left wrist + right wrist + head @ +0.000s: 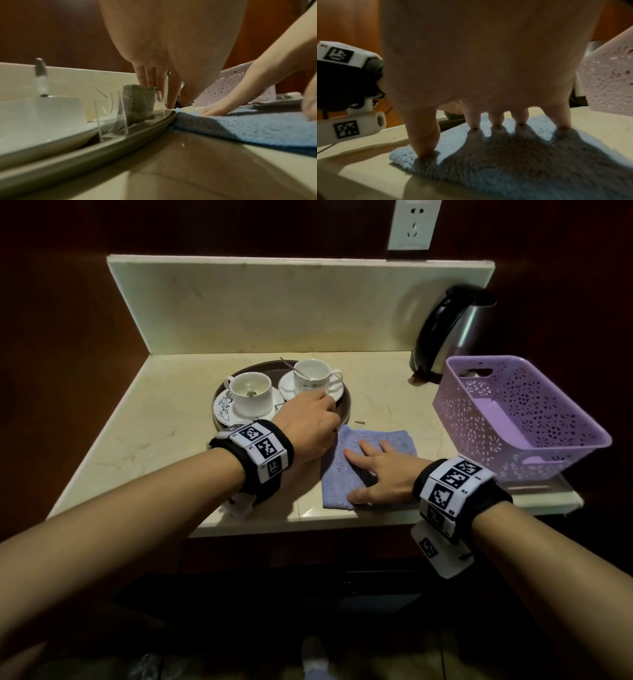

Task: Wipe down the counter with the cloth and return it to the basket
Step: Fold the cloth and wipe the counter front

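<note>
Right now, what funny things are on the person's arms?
Both arms are bare, with no sleeves. Each wrist wears a thick black band covered in white squares printed with blocky black patterns. A small white camera piece with the same pattern hangs under the right band.

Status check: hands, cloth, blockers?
Right hand flat on cloth, mid-counter. Left hand at tray rim, grip unclear. Basket empty. Tray abuts cloth.

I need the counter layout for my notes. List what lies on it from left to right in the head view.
Round tray with the two cups → blue cloth, pressed flat by the right hand → purple basket. The kettle stands behind the basket, so its place in the order is unclear.
</note>
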Demonstrator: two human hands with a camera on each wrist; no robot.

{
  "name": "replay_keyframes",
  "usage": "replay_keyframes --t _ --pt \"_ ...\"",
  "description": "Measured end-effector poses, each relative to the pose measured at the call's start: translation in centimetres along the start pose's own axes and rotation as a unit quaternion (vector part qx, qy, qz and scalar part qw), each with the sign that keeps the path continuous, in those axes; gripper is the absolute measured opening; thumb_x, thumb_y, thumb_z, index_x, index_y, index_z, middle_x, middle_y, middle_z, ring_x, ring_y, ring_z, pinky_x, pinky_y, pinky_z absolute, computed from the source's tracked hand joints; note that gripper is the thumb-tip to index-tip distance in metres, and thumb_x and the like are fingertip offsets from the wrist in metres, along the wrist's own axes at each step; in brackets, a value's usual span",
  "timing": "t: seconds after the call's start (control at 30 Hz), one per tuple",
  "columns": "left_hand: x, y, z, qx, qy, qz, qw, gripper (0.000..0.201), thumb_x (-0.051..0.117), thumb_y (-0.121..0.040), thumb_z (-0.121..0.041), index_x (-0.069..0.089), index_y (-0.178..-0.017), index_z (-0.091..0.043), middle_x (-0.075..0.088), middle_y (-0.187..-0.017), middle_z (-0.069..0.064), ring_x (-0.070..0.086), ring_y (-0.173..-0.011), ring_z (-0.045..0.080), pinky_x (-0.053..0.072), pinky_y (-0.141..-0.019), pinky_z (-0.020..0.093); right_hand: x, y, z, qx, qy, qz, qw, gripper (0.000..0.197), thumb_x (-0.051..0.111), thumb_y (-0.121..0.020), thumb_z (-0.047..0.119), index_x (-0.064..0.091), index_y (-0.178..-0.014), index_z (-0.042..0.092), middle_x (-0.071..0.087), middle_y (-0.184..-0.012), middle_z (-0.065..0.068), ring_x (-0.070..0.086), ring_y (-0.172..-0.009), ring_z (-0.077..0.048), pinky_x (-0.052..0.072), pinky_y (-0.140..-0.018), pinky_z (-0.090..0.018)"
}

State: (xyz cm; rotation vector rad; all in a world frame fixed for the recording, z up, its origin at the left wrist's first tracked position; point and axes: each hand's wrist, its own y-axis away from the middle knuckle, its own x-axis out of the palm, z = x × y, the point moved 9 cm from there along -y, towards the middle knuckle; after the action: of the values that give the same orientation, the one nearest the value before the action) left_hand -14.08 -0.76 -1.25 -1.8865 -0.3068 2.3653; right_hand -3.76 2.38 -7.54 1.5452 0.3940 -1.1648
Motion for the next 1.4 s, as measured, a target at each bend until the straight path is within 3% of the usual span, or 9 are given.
replay_keyframes --t 0.2,0.37,0.47,0.57,0.7,0.9,1.07,1.27,1.4 --pt "-2.8 4.3 0.4 0.011 0.051 -0.037 0.998 0.022 0.061 -0.085 -0.032 0.071 -0.1 -0.019 0.063 -0.109 -0.001 0.053 -0.103 0.021 0.049 -0.075 0.036 -0.2 0.7 3.4 -0.061 0.042 -0.016 0.997 0.084 0.056 -0.088 0.057 0.011 -0.156 0.034 0.002 -0.165 -0.002 0.0 -0.15 -0.037 0.019 -0.119 -0.053" --pt "-3.7 7.4 0.5 -0.021 0.092 -0.017 0.995 0.023 0.053 -0.09 -0.036 0.07 -0.1 -0.025 0.063 -0.102 -0.005 0.053 -0.096 0.016 0.05 -0.075 0.037 0.6 1.2 6.4 -0.107 0.077 -0.042 0.99 0.07 0.051 -0.093 0.05 0.023 -0.154 0.031 0.016 -0.162 -0.004 0.014 -0.147 -0.038 0.027 -0.115 -0.05" --pt "-3.1 9.3 -0.2 -0.022 0.094 0.043 0.994 0.024 0.051 -0.093 -0.04 0.067 -0.106 -0.028 0.063 -0.101 -0.008 0.054 -0.095 0.013 0.05 -0.072 0.033 1.1 1.3 8.4 -0.139 0.074 -0.056 0.986 0.064 0.052 -0.09 0.053 0.035 -0.148 0.03 0.024 -0.157 -0.001 0.021 -0.144 -0.038 0.033 -0.111 -0.053" --pt "-2.4 11.2 -0.7 -0.028 0.12 0.085 0.989 0.027 0.049 -0.093 -0.046 0.063 -0.111 -0.032 0.065 -0.104 -0.011 0.059 -0.096 0.012 0.052 -0.074 0.034 1.0 1.6 10.2 -0.157 0.041 -0.06 0.985 0.057 0.053 -0.091 0.049 0.038 -0.145 0.037 0.026 -0.159 0.004 0.014 -0.148 -0.037 0.027 -0.115 -0.053" --pt "-1.1 13.5 -0.1 -0.056 0.153 0.133 0.978 0.026 0.05 -0.093 -0.039 0.057 -0.116 -0.029 0.061 -0.105 -0.008 0.06 -0.092 0.014 0.049 -0.071 0.031 1.1 1.5 12.1 -0.17 0.031 -0.041 0.984 0.054 0.058 -0.09 0.045 0.045 -0.142 0.033 0.034 -0.155 0.003 0.012 -0.149 -0.036 0.026 -0.115 -0.052" --pt "-0.5 16.7 2.1 -0.125 0.145 0.155 0.969 0.027 0.051 -0.09 -0.041 0.047 -0.113 -0.027 0.055 -0.104 -0.005 0.056 -0.088 0.019 0.049 -0.071 0.037 0.5 1.2 16.2 -0.218 0.028 -0.052 0.974 0.039 0.06 -0.088 0.034 0.057 -0.126 0.027 0.049 -0.138 -0.004 0.03 -0.139 -0.036 0.032 -0.111 -0.049" --pt "-0.4 19.9 4.2 -0.165 0.138 0.18 0.96 0.036 0.055 -0.088 -0.052 0.047 -0.115 -0.031 0.051 -0.103 -0.006 0.052 -0.085 0.015 0.049 -0.07 0.035 0.9 0.2 19.5 -0.234 0.024 -0.041 0.971 0.053 0.051 -0.082 0.048 0.049 -0.134 0.042 0.036 -0.153 -0.001 0.018 -0.147 -0.034 0.022 -0.115 -0.058" --pt "-0.9 24.1 7.4 -0.254 0.122 0.166 0.945 0.045 0.053 -0.085 -0.062 0.046 -0.118 -0.031 0.049 -0.099 -0.007 0.05 -0.083 0.014 0.045 -0.067 0.032 0.4 -1.1 24.9 -0.286 0.033 -0.027 0.957 0.057 0.058 -0.085 0.03 0.044 -0.139 0.043 0.033 -0.154 0.001 0.013 -0.147 -0.034 0.021 -0.11 -0.067" --pt "-0.7 26.1 9.2 -0.31 0.139 0.157 0.928 0.048 0.054 -0.087 -0.056 0.044 -0.124 -0.027 0.051 -0.107 -0.003 0.054 -0.095 0.018 0.047 -0.072 0.034 -0.2 -2.4 27.0 -0.305 0.033 -0.007 0.952 0.063 0.056 -0.088 0.025 0.037 -0.145 0.042 0.021 -0.16 0.007 0.003 -0.151 -0.031 0.012 -0.113 -0.068"
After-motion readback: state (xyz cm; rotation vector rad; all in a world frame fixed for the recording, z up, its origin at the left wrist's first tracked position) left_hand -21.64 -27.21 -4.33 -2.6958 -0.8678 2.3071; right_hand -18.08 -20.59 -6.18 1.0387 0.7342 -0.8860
